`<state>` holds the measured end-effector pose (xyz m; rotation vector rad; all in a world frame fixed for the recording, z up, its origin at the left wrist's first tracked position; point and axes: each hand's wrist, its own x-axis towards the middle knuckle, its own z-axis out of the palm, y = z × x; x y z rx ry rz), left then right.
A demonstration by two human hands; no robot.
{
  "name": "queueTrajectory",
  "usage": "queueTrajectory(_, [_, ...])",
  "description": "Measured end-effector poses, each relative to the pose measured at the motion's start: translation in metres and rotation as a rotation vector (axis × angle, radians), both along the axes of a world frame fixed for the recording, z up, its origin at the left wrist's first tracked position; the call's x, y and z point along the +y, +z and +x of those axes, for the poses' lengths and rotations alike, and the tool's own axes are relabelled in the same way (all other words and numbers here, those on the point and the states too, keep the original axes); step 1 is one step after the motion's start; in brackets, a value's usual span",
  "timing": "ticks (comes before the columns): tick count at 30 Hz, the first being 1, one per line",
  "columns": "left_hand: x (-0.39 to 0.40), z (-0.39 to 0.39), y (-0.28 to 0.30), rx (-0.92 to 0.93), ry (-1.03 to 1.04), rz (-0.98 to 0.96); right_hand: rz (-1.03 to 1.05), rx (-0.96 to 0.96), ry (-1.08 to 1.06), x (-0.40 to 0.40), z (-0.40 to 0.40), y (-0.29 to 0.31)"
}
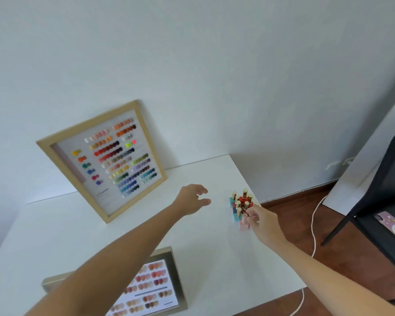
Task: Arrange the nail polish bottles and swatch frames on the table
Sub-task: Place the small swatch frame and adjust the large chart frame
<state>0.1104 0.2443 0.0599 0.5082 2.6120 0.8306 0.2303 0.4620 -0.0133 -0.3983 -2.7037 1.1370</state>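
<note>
A cluster of nail polish bottles (241, 202) with gold caps stands near the right edge of the white table (203, 247). My right hand (261, 218) reaches into the cluster's near side, fingers closed on a pale pink bottle (244, 222). My left hand (193, 198) hovers over the table left of the bottles, fingers spread, holding nothing. A large wooden swatch frame (100, 159) with many coloured swatches leans against the wall. A smaller grey swatch frame (151, 286) with nude tones lies near the table's front, partly hidden by my left forearm.
Right of the table is wooden floor (294, 224) with a white cable (314, 229) running across it. A black chair (381, 201) stands at the far right with a phone (393, 226) on its seat. The wall rises right behind the table.
</note>
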Motion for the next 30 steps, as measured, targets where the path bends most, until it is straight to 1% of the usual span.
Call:
queueTrajectory(6, [-0.102,0.018,0.025,0.033,0.133,0.019,-0.023,-0.013,0.088,-0.067,0.005,0.013])
queueTrajectory(9, [-0.156,0.038,0.034,0.064,0.182,0.018,-0.022,-0.003,0.168,-0.108,0.015,0.017])
queueTrajectory(12, [-0.207,0.065,0.038,0.099,0.264,0.068,-0.006,0.030,0.241,-0.147,0.028,0.021])
queueTrajectory(15, [-0.254,0.094,0.038,0.168,0.381,0.136,-0.018,0.058,0.235,-0.181,0.043,0.025])
queueTrajectory(18, [-0.294,0.123,0.031,0.255,0.493,0.213,-0.072,0.099,0.201,-0.208,0.061,0.028])
queueTrajectory(21, [-0.323,0.150,0.015,0.320,0.578,0.253,-0.082,0.131,0.200,-0.226,0.078,0.028])
queueTrajectory(24, [-0.340,0.172,-0.007,0.360,0.605,0.246,-0.075,0.149,0.218,-0.240,0.089,0.027])
queueTrajectory(30, [-0.337,0.193,-0.036,0.274,0.527,0.254,0.009,0.114,0.263,-0.246,0.096,0.023])
